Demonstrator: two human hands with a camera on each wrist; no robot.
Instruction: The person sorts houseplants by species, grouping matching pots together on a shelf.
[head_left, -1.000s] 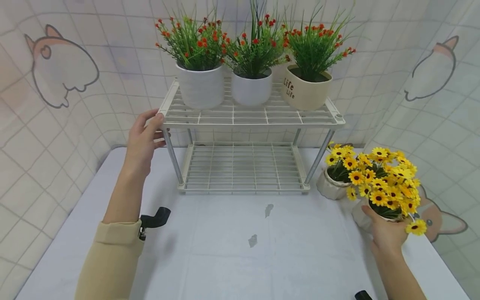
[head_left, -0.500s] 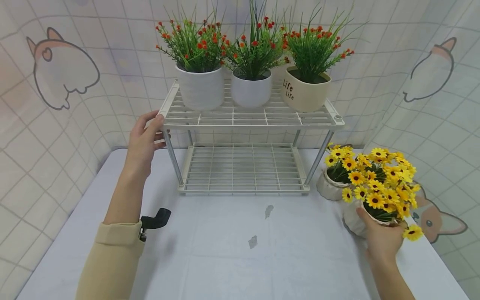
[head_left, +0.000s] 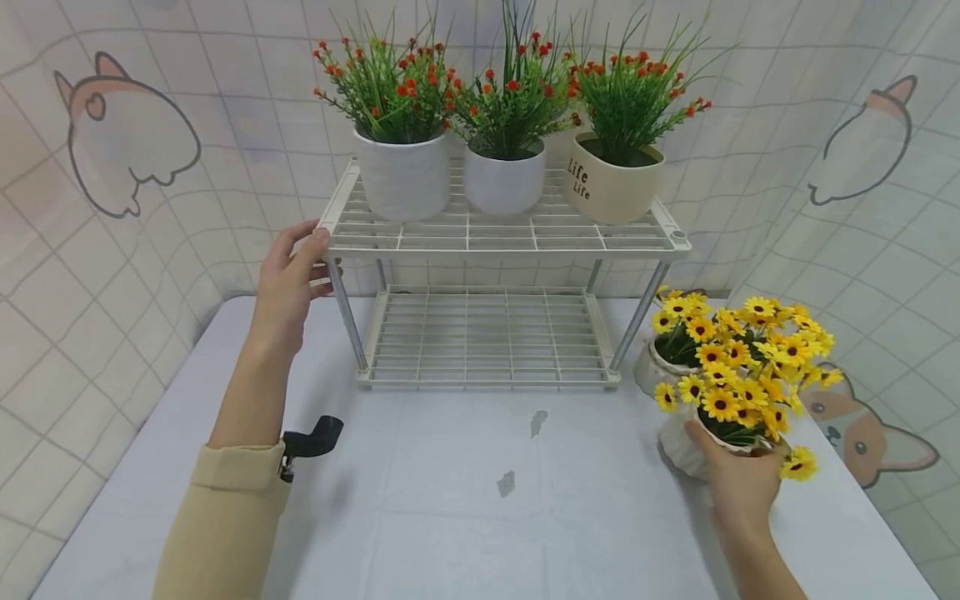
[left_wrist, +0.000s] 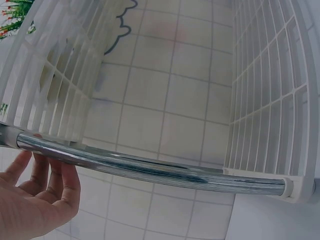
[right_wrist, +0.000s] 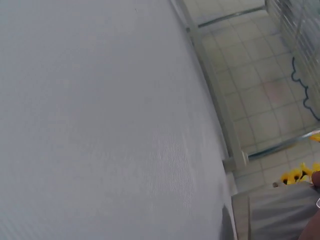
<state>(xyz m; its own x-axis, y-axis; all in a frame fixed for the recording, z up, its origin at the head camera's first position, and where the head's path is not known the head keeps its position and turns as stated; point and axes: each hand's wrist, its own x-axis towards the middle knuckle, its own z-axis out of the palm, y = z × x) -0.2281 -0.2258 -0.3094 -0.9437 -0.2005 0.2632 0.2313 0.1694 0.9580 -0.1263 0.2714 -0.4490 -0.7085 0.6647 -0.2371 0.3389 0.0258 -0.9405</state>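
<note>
In right hand (head_left: 738,487), white pot (head_left: 678,446), yellow flowers (head_left: 738,379)

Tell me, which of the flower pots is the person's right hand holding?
The nearer yellow-flowered pot, gripped by the right hand; the other yellow-flowered pot stands untouched behind it.

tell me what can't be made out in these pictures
- Right hand fingers, head view: wrapped behind the yellow flower pot, so the far side of the grip is hidden; the right wrist view cuts the hand off at its corner.
- Second yellow pot, head view: mostly covered by the held pot's blooms.
- Left hand at the rack corner: thumb contact hidden behind the shelf edge.
- Pot lettering: partly turned away.
</note>
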